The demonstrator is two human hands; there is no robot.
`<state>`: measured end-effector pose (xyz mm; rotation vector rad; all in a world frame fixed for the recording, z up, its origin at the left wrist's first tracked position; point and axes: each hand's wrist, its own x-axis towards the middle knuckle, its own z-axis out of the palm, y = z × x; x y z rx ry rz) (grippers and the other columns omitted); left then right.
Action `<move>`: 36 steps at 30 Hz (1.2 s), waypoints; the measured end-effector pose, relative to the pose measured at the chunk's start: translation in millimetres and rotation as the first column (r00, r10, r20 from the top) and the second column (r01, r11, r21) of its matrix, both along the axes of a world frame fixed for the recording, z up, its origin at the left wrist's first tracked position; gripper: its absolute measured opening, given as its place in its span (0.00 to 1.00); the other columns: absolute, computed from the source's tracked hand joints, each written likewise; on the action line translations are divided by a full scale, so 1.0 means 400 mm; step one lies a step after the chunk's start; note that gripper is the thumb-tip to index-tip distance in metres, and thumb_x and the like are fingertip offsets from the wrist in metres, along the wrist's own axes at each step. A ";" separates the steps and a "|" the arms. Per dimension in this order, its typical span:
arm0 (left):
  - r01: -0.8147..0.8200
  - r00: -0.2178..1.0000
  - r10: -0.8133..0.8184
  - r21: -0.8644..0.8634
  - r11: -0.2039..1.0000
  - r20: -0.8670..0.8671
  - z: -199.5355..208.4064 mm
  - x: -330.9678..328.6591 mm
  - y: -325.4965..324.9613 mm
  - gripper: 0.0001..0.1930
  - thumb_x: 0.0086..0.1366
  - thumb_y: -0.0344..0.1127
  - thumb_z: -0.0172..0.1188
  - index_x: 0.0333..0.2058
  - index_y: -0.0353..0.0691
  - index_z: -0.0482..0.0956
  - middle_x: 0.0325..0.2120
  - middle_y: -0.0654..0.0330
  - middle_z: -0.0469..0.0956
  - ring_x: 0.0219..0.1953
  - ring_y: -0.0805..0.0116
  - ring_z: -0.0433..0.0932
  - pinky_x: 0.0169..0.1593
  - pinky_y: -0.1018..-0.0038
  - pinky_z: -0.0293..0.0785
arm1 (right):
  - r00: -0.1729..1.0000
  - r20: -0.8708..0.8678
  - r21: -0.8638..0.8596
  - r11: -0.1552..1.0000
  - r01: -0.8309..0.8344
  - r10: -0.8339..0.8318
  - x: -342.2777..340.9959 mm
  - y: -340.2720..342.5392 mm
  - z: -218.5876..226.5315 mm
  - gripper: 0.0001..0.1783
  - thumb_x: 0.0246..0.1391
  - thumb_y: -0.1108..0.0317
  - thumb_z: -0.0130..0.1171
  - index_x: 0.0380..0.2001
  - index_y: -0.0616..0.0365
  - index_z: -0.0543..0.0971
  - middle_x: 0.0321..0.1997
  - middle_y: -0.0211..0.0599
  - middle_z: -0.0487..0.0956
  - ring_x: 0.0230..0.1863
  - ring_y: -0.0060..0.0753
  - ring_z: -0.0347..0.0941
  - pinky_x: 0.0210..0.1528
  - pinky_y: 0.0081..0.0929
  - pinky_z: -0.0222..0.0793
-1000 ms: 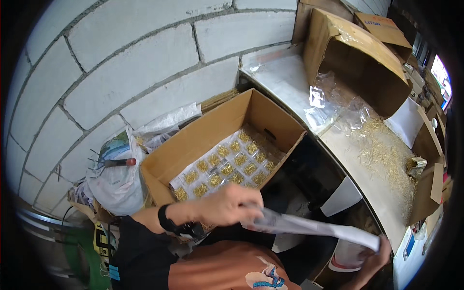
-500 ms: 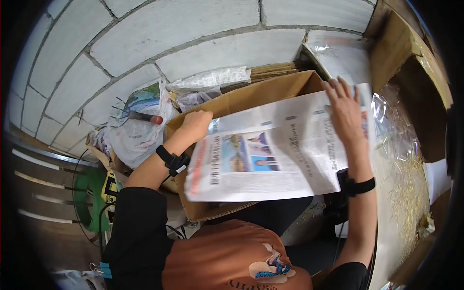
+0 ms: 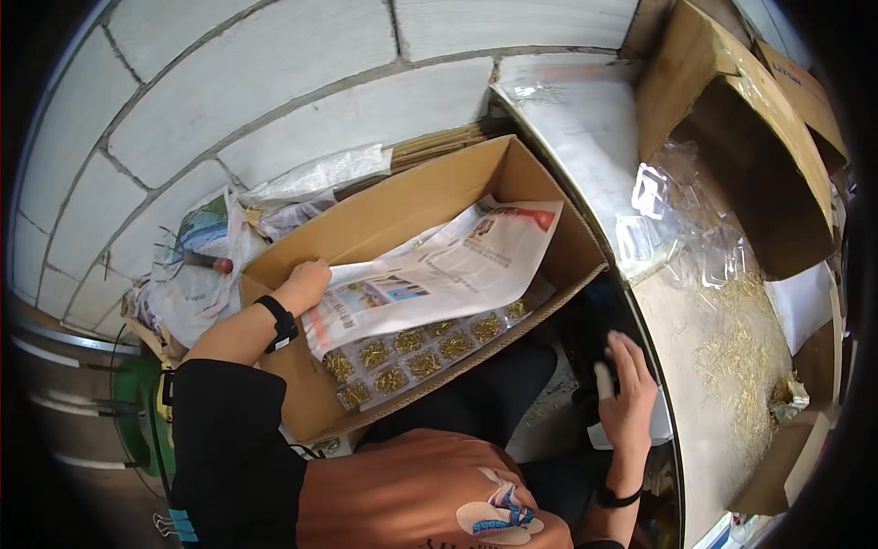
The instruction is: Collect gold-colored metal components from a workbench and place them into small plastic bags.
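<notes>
A long open cardboard box lies tilted in front of me. Inside it, several clear plastic packs of small brass-coloured metal pieces sit in rows. A printed newspaper sheet lies over part of them, leaving the near rows uncovered. My left hand reaches over the box's left end, its fingers closed on the sheet's left edge. Off the box's right end, beside the worktable edge, my right hand holds nothing, with its fingers apart.
To the right, a worktable carries scattered brass-coloured pieces, clear plastic packs and an open carton. A white block wall rises behind the box. At left are a plastic bag and a red-tipped tool.
The newspaper has gone from being held across the box top down into it. My right hand has let go of it and moved down to the right. The view has shifted right.
</notes>
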<state>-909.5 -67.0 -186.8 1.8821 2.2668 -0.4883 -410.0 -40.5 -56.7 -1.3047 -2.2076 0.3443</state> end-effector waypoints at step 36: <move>-0.142 0.791 -0.246 0.559 0.817 0.560 -0.309 0.352 0.193 0.11 0.58 0.29 0.51 0.40 0.35 0.74 0.41 0.53 0.74 0.46 0.53 0.71 0.47 0.58 0.65 | 0.966 0.259 -0.386 0.914 0.124 -0.022 -0.005 -0.049 -0.119 0.17 0.43 0.74 0.61 0.40 0.61 0.77 0.39 0.44 0.78 0.40 0.47 0.75 0.44 0.35 0.70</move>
